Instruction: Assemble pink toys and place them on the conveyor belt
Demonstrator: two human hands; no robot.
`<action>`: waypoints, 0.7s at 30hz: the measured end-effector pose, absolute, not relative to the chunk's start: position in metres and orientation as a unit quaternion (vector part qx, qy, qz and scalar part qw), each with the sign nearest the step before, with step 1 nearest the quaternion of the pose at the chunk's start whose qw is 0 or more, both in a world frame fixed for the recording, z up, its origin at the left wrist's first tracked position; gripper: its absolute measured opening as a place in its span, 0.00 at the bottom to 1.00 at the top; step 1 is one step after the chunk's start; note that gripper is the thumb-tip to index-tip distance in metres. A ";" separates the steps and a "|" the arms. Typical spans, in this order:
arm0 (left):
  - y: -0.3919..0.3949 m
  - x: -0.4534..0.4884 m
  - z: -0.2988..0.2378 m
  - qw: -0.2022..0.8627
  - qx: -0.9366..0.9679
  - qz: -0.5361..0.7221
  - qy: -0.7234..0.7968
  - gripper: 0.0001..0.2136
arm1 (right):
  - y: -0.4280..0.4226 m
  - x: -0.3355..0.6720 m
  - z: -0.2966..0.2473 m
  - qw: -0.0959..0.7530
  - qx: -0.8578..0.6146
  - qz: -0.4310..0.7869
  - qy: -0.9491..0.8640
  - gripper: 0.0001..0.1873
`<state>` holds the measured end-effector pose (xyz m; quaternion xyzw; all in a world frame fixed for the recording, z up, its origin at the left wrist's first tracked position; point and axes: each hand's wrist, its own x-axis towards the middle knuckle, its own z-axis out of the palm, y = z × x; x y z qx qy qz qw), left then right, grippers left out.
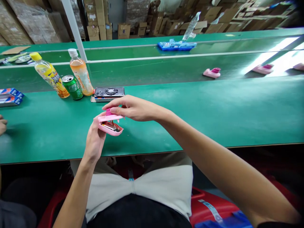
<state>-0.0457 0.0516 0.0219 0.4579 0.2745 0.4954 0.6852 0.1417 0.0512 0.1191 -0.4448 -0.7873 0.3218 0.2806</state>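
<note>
Far left, another person's hand [2, 125] rests on the green table [213, 110]. Next along stand a yellow-capped juice bottle [48, 75], a green drinks can [72, 87] and a white-capped orange bottle [80, 72]. Centre now: the left hand [95, 139] grips a small pink plastic casing [110, 125] from below, just above the table's near edge. The right hand [130, 107] pinches its top, so both hands are clamped on it. Further right lies a pink moulded part [212, 72].

Both forearms are bare right down to the left hand [95, 139] and right hand [133, 107]. At six o'clock hangs a loose off-white shirt [154, 186], creased at its middle, with a dark garment [137, 213] showing below it.
</note>
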 end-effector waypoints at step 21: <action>0.055 -0.025 0.024 0.654 0.461 0.544 0.251 0.18 | -0.002 0.090 0.061 0.509 -0.609 0.212 -0.570 0.13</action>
